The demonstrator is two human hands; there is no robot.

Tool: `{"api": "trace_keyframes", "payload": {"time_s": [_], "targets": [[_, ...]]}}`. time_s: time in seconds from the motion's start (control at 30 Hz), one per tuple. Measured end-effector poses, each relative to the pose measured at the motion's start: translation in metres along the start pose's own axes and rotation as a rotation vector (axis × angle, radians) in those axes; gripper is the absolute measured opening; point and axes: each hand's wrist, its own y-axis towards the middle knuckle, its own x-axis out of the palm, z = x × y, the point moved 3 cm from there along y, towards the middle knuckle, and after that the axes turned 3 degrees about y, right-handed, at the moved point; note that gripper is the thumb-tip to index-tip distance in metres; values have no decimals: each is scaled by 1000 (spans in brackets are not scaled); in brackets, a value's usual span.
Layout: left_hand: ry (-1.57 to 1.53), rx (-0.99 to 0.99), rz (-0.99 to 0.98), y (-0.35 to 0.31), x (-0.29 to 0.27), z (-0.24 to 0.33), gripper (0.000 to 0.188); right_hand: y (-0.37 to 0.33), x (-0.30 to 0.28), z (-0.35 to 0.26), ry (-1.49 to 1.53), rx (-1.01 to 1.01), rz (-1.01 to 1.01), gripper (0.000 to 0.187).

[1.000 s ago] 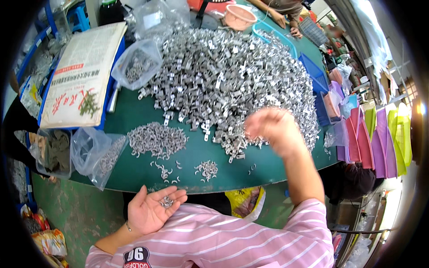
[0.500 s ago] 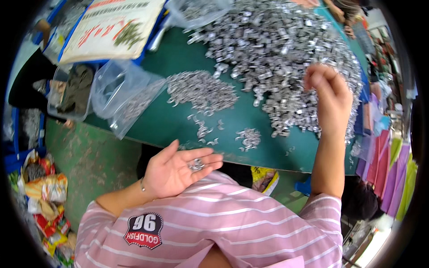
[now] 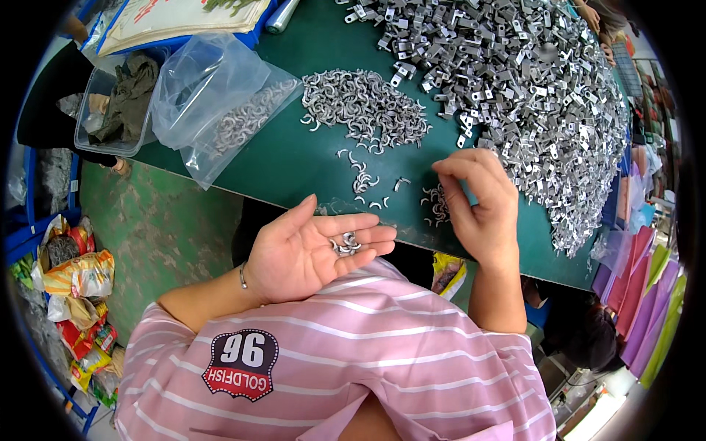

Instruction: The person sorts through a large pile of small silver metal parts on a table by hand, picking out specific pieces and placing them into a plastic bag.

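My left hand (image 3: 309,253) is palm up with its fingers stretched out, and a few small crescent-shaped metal pieces (image 3: 344,244) rest on the fingers. To its right, my right hand (image 3: 482,202) hovers over the table, thumb and forefinger brought together in a pinch. What lies between those fingertips, if anything, is too small to make out. Partly hidden beneath that hand is a small cluster of crescent pieces (image 3: 435,206). Some loose crescents (image 3: 362,180) lie beyond my left fingertips, and a larger pile of crescents (image 3: 364,106) spreads farther back.
A large heap of metal brackets (image 3: 544,95) covers the table's (image 3: 294,173) far right. A clear plastic bag (image 3: 213,88) holding crescents and a plastic tub (image 3: 110,140) with a dark cloth stand on the left. Another person's hand (image 3: 590,16) shows at the far right.
My right hand has come from above the bracket heap leftward and nearer, over the small crescent cluster. My left hand stays palm up with the pieces on it. The whole view has shifted.
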Motion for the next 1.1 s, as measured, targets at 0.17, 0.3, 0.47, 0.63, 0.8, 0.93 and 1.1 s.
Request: {"api": "trace_keyframes", "payload": {"time_s": [0.17, 0.3, 0.47, 0.63, 0.8, 0.93, 1.1], "targets": [[12, -22, 3, 0, 2, 2, 82, 1, 25, -13, -113, -148, -82, 20], [-7, -20, 0, -1, 2, 2, 82, 3, 25, -14, -166, -166, -86, 18], [-19, -13, 4, 0, 2, 1, 82, -5, 21, -29, 172, -79, 4, 19], [-47, 0, -10, -1, 3, 2, 77, -5, 34, -35, 136, -234, -122, 22], [-2, -23, 26, -1, 6, 4, 82, 10, 44, -23, -170, -184, -102, 18], [-9, -23, -11, -1, 2, 3, 82, 9, 41, -18, -181, -179, -81, 17], [7, -23, -20, 0, 3, 3, 82, 8, 38, -19, -162, -149, -60, 19]]}}
